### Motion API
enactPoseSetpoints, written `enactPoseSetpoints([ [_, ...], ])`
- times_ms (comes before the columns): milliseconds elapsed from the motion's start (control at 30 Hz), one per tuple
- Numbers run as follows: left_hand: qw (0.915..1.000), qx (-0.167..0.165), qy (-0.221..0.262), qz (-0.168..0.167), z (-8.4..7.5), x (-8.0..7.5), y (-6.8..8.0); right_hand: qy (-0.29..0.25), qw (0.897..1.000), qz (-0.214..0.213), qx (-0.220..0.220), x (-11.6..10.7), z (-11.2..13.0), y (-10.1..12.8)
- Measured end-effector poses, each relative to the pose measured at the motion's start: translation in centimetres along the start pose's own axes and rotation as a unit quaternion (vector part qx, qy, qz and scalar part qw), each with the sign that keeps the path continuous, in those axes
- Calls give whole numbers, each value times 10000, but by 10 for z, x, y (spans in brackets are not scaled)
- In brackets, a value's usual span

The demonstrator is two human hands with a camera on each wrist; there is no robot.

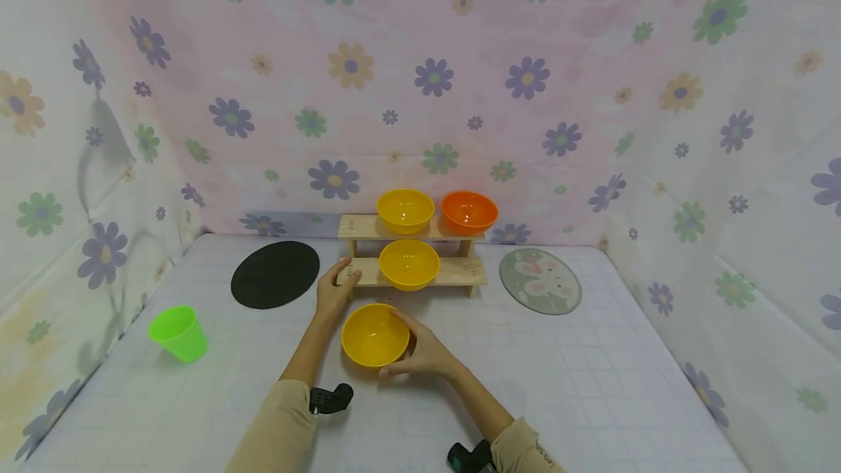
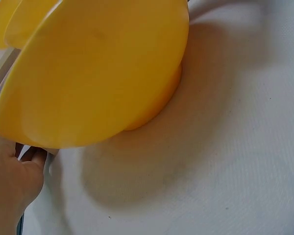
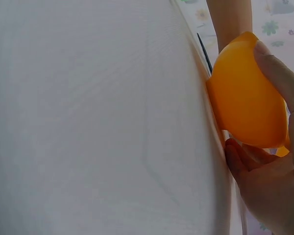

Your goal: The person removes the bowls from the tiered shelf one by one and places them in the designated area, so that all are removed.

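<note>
In the head view my left hand (image 1: 333,290) grips the left end of a two-tier wooden shelf (image 1: 456,271) at its lower board, thumb and fingers on either side of the edge. My right hand (image 1: 423,349) holds a yellow bowl (image 1: 374,336) by its right side, in front of the shelf. The right wrist view has the thumb against the wall of this bowl (image 3: 245,93), with other fingers curled near its base. Another yellow bowl (image 1: 409,266) sits on the lower board. On the upper board stand a third yellow bowl (image 1: 405,212) and an orange bowl (image 1: 469,213).
A bright green cup (image 1: 180,334) stands at the left of the table. Left of the shelf lies a black round mat (image 1: 276,274), and to its right a grey-green mat (image 1: 541,281) with a rabbit picture. Flowered cloth (image 1: 394,93) hangs behind and at both sides.
</note>
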State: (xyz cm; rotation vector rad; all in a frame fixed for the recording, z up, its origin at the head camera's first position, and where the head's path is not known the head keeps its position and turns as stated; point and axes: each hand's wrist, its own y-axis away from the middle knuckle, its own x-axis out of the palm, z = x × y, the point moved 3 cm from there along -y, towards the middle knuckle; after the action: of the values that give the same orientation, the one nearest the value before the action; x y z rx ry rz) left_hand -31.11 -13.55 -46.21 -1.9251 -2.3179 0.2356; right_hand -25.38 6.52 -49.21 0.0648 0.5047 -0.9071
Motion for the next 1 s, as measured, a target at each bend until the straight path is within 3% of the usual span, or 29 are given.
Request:
enactPoseSetpoints([
  [300,10000,-43,-66,-13,0,0,0,-75,9997,-197,-100,-12,1,4],
  [600,9999,-102,-134,13,1,0,-1,-337,9935,-1087,-7,-49,49,16],
  [833,9999,-67,-108,58,0,-1,-1,-386,9833,-1761,-265,-79,53,11],
  [1000,9999,-87,-79,7,14,-2,-8,-514,9775,-2035,-214,-96,48,1],
])
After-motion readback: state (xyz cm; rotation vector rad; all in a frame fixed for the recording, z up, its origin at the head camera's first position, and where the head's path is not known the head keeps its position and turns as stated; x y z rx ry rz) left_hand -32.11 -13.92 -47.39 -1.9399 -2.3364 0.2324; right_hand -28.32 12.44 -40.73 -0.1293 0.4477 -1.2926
